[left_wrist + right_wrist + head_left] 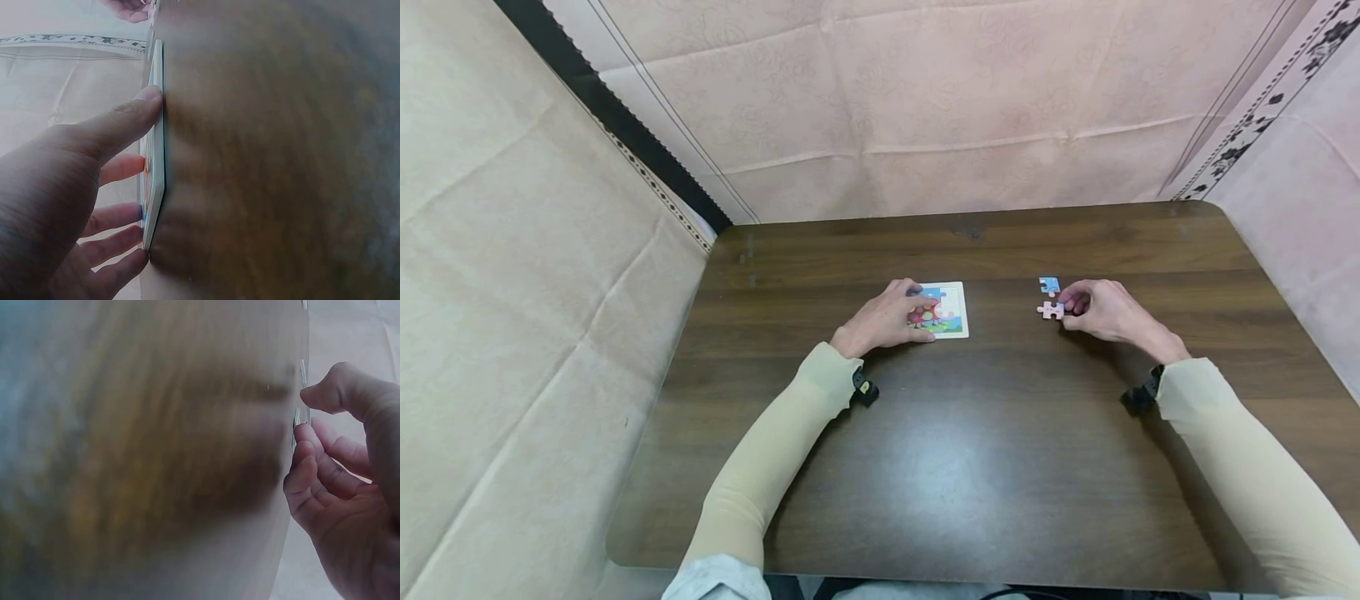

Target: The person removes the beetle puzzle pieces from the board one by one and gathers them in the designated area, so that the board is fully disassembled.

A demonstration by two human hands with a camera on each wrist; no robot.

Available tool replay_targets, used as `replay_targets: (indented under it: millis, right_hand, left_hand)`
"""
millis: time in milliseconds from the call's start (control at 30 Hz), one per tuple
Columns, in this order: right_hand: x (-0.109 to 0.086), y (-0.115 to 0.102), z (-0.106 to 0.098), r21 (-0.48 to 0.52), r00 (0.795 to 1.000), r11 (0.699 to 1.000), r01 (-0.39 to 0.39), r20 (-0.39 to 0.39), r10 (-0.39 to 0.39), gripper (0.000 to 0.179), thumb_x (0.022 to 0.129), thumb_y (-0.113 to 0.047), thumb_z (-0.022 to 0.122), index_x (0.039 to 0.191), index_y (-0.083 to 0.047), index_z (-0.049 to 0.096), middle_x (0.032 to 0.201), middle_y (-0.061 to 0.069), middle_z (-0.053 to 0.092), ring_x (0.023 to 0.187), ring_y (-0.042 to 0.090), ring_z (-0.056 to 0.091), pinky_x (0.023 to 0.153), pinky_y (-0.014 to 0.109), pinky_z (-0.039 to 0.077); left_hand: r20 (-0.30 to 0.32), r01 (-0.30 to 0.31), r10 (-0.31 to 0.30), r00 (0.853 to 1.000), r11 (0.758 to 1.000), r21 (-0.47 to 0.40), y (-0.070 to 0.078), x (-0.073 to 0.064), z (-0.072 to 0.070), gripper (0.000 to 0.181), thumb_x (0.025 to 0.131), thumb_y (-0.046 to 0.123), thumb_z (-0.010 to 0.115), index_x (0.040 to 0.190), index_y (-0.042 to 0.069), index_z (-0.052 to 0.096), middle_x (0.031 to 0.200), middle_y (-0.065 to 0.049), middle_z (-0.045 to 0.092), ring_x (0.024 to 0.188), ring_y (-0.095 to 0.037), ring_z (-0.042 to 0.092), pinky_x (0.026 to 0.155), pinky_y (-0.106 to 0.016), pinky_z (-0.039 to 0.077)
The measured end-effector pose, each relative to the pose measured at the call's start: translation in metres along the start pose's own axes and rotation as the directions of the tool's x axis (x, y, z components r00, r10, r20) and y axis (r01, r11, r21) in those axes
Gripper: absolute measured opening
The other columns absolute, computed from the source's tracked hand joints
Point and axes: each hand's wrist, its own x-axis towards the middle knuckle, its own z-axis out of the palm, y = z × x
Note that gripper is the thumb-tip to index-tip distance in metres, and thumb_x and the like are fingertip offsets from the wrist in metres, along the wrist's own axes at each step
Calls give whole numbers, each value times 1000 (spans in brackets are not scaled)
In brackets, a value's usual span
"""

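A small white-framed jigsaw board (955, 310) lies on the table, its picture of a red spotted figure partly hidden under my left hand (891, 315). The thumb (134, 119) grips the board's near edge, while the other fingers bend over its face and far-left side. To the right, my right hand (1101, 310) is at two loose jigsaw pieces, a blue piece (1049, 286) and below it a pink piece (1050, 311). Its thumb (322, 397) and fingertips stand apart, right beside the pink piece. Both pieces lie on the table.
The brown wooden table (940, 467) has rounded corners. Pale patterned cloth (925, 108) hangs behind it and at both sides. A dark wrist camera (1141, 398) is strapped below the right hand, another camera (866, 388) below the left.
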Motion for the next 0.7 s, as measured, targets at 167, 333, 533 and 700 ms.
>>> replay_targets:
  millis: [167,333,533,700]
  right_hand:
    - [2,2,-3,-13,1000,1000,1,26,-1,31,91,-9,83,117,5,73,106,20,71,96,28,63,76,21,46]
    - [5,3,-5,-22,999,1000,10,36,-9,30,92,-9,83,117,4,73,105,20,71,95,27,63,76,22,47]
    - [7,4,-6,-32,999,999,0,52,1,31,93,-8,82,120,4,73,106,19,71,97,29,63,78,25,47]
    - [7,3,-7,-34,998,999,-1,68,3,31,94,-7,81,122,5,73,107,20,71,99,30,63,79,26,47]
  left_hand:
    - [9,-1,0,1000,1000,4,0,1,0,71,96,55,81,159,28,59,167,-8,45,148,-27,42,117,-49,52]
    - [10,0,0,1000,1000,3,0,1,-1,72,96,55,81,159,28,59,167,-9,44,148,-27,42,118,-49,51]
    - [10,1,-1,1000,1000,3,0,1,-1,72,95,55,81,159,29,59,166,-9,44,148,-27,42,118,-49,52]
    - [12,4,-4,1000,1000,7,1,1,-2,72,96,55,81,159,29,58,167,-9,44,149,-28,42,118,-50,52]
